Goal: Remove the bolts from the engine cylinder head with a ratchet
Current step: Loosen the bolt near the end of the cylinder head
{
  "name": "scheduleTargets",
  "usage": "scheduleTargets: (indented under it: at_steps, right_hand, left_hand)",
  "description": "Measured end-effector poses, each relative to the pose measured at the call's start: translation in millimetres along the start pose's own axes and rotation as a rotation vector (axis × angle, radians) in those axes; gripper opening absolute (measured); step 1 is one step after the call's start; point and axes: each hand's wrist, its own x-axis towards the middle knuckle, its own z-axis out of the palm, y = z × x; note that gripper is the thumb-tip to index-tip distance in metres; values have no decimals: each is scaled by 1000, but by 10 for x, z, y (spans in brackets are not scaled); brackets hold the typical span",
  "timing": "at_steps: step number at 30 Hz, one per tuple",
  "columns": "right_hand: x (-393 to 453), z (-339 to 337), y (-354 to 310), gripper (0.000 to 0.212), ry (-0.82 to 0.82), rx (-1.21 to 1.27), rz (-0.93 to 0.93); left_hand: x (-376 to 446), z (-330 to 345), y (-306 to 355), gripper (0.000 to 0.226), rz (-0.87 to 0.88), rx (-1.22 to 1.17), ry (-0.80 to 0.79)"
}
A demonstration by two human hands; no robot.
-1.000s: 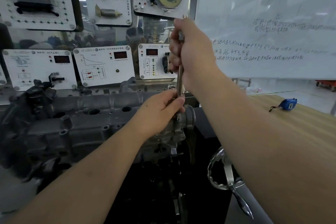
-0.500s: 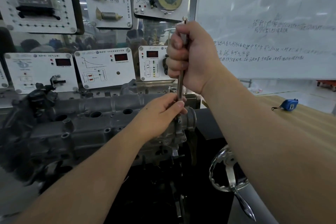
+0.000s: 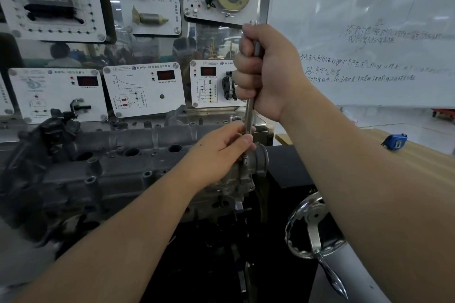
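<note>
**Ratchet handle swung back toward upright on the end bolt**

So compared with a second earlier, the right hand (image 3: 268, 71) had dropped a bit lower in view and its knuckles had turned more toward the camera, while the long slim chrome ratchet handle (image 3: 249, 115) stayed close to vertical. The left hand barely shifted. My read: that was one stroke of a swing, or a reset on the ratchet click, so the bolt was probably mid-loosening rather than out. I couldn't see the bolt itself at all, it was hidden under the tool head and fingers.

Right hand was a tight fist wrapped round the upper part of the handle, with the tip of the handle poking out above the index finger. Left hand (image 3: 221, 152) had its fingers curled in, pinching the lower end of the tool right where it met the metal, steadying the socket end.

The handle's long axis ran nearly straight up and down, top leaning a hair to the right, business end pointing down into the right end of the grey cast-aluminium cylinder head (image 3: 118, 165). The head itself lay lengthwise left to right across the stand, in front of the white sensor training panels (image 3: 145, 88).

A blue tape measure (image 3: 395, 141) sat well apart on the wooden table (image 3: 433, 167).
</note>
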Motion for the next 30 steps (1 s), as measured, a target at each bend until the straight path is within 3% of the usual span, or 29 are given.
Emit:
scheduleTargets:
  at_steps: [2, 4, 9, 11, 13, 17, 20, 22, 27, 30]
  right_hand:
    - [-5, -9, -10, 41, -65, -13, 9]
    - [-13, 31, 24, 39, -21, -30, -17]
    - [5, 136, 59, 32, 384, -159, -47]
    - [18, 134, 39, 27, 435, -122, -65]
    - [8, 98, 24, 29, 367, -39, -56]
    - [-10, -91, -21, 42, 15, 82, 49]
    - [-13, -144, -24, 44, -41, 100, 53]
    - [-28, -88, 34, 41, 31, 76, -6]
    - [-14, 114, 62, 30, 426, -140, -189]
    - [-12, 152, 51, 29, 415, -166, -158]
  left_hand:
    - [-1, -12, -3, 20, 30, 29, -11]
    - [6, -5, -14, 18, 51, 50, 16]
    - [37, 57, -13, 14, 9, 49, 97]
    - [49, 71, -1, 17, 7, 85, 112]
    - [47, 63, -6, 19, 8, 101, 94]
    - [17, 26, -13, 19, 14, 72, -14]
    - [-2, 16, 7, 19, 22, 70, -25]
    - [-2, 25, 16, 20, 31, 86, 5]
    - [34, 74, 24, 19, 1, 90, 89]
    - [40, 83, 12, 21, -12, 106, 123]
